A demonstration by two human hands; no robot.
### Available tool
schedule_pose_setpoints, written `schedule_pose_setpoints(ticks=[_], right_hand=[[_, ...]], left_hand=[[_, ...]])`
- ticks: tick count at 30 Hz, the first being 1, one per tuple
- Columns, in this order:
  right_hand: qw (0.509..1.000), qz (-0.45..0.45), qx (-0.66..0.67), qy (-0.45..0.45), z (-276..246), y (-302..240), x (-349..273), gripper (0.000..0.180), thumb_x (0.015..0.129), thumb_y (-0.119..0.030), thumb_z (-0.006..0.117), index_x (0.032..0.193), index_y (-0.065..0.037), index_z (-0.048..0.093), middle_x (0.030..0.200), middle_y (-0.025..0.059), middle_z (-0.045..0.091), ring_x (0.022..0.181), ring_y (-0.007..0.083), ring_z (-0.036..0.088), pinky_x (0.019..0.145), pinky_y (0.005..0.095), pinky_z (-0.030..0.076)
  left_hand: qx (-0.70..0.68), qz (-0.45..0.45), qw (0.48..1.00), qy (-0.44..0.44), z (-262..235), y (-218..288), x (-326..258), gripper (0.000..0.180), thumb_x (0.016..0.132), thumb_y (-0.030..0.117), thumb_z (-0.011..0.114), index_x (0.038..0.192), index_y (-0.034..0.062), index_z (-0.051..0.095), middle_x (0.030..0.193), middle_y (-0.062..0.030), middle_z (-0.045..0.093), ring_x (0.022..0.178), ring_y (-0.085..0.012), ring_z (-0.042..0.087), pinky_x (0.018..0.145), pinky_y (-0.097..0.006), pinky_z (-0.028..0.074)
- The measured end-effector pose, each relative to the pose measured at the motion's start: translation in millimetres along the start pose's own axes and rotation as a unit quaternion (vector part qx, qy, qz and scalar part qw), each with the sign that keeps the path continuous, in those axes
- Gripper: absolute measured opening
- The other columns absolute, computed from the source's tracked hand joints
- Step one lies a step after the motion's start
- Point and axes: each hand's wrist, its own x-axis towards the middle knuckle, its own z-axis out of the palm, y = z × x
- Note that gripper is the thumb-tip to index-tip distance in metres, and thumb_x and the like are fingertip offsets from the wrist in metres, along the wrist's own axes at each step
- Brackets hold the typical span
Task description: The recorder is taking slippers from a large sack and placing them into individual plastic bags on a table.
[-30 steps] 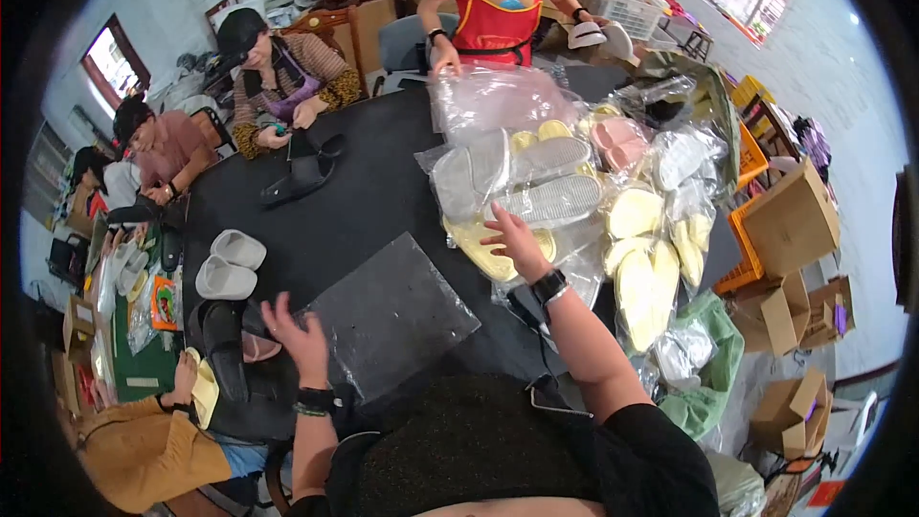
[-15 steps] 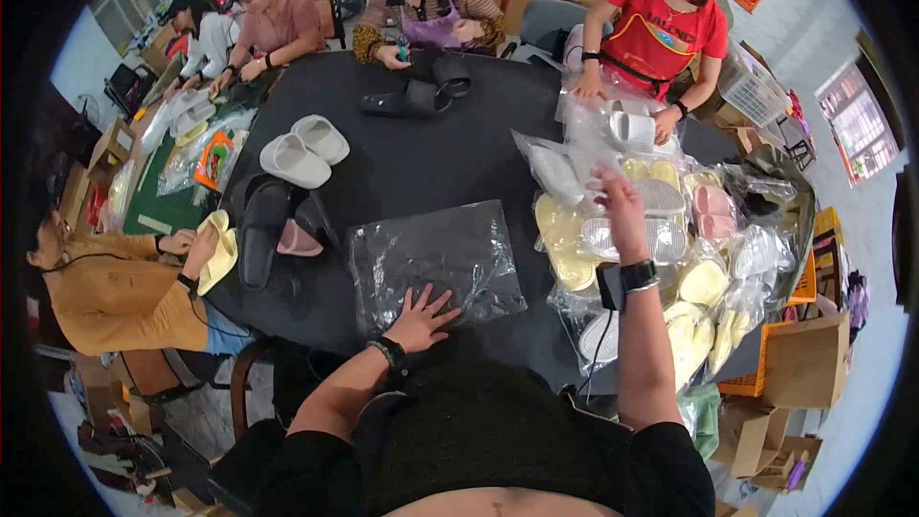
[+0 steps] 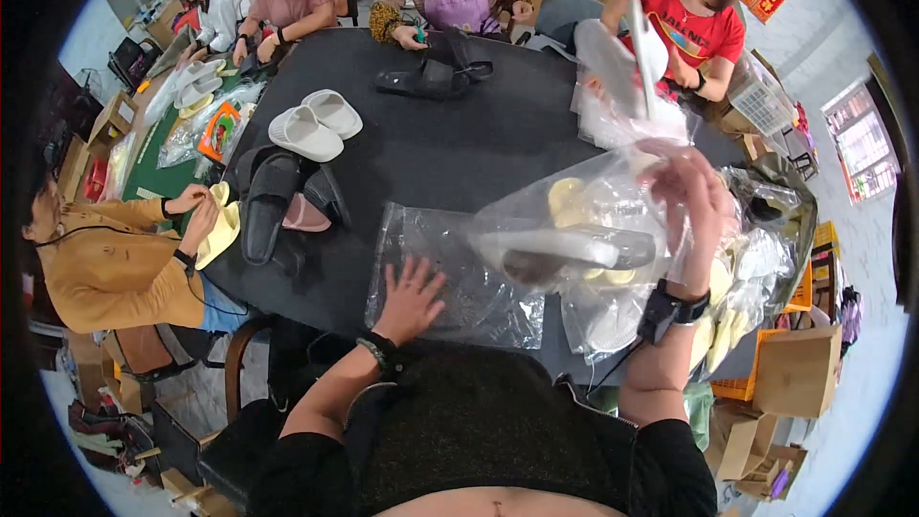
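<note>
on my far left a co-worker in a mustard jacket [image 3: 105, 268] handles a pale yellow piece at the worktop [image 3: 459, 148] edge, with a pair of black slippers [image 3: 278, 206] and a pair of white slippers [image 3: 316, 124] lying just beyond on the dark surface. my left hand [image 3: 410, 299] rests flat, fingers spread, pressing on an empty clear plastic bag [image 3: 459, 278] that lies on the worktop right in front of me; its grip is splayed, pinching nothing. to the right, my right hand [image 3: 694, 201] is raised and pinches the upper edge of a second, larger clear bag [image 3: 584, 239], lifted off the surface, with what looks like a dark slipper [image 3: 565, 254] and pale yellow pieces showing through it. i judge the step in hand to be the bagging of footwear: one bag held down ready, the other held up. the next move would call for a steady hold on the flat bag while the right hand brings its load across. the lifted film blurs my right fingers, so how many close on it i cannot tell, and the pile of yellow insoles [image 3: 718, 325] beneath is mostly hidden behind it.
</note>
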Motion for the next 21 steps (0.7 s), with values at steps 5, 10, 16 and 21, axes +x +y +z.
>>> schedule_pose_setpoints(ticks=[5,10,16,21], right_hand=[[0.965,0.006,0.019,-0.263,77,54,-4,0.030,0.097,-0.022,0.061,0.118,-0.002,0.062,0.106,0.0048,0.067,0.097,0.0117,0.063,0.086,0.0270,0.050],[0.938,-0.180,-0.168,-0.244,91,90,-16,0.044,0.093,-0.021,0.063,0.131,-0.002,0.054,0.132,0.0180,0.058,0.114,0.0276,0.060,0.093,0.0364,0.049],[0.956,-0.062,-0.286,0.018,25,176,-71,0.021,0.092,-0.010,0.060,0.111,-0.002,0.058,0.107,0.0183,0.064,0.094,0.0309,0.064,0.082,0.0348,0.050],[0.794,0.289,-0.482,-0.231,-33,263,-175,0.075,0.080,-0.041,0.073,0.124,0.008,0.037,0.108,0.0335,0.062,0.105,0.0477,0.061,0.089,0.0477,0.049]], left_hand=[[-0.119,-0.156,0.978,0.074,9,-40,-14,0.050,0.096,0.031,0.054,0.140,0.0088,0.047,0.146,-0.0201,0.040,0.138,-0.0388,0.033,0.110,-0.057,0.026],[-0.561,-0.336,0.744,0.137,-2,-65,-7,0.057,0.103,0.044,0.041,0.147,0.0074,0.037,0.142,-0.0150,0.047,0.125,-0.0238,0.050,0.098,-0.036,0.042],[-0.589,-0.333,0.733,0.073,5,-72,-26,0.061,0.103,0.050,0.037,0.149,0.0110,0.032,0.139,-0.0129,0.048,0.121,-0.0220,0.051,0.090,-0.034,0.047],[-0.623,-0.353,0.696,0.061,24,-72,-28,0.061,0.101,0.036,0.052,0.150,0.0108,0.027,0.134,-0.0116,0.052,0.117,-0.0203,0.054,0.085,-0.034,0.049]])
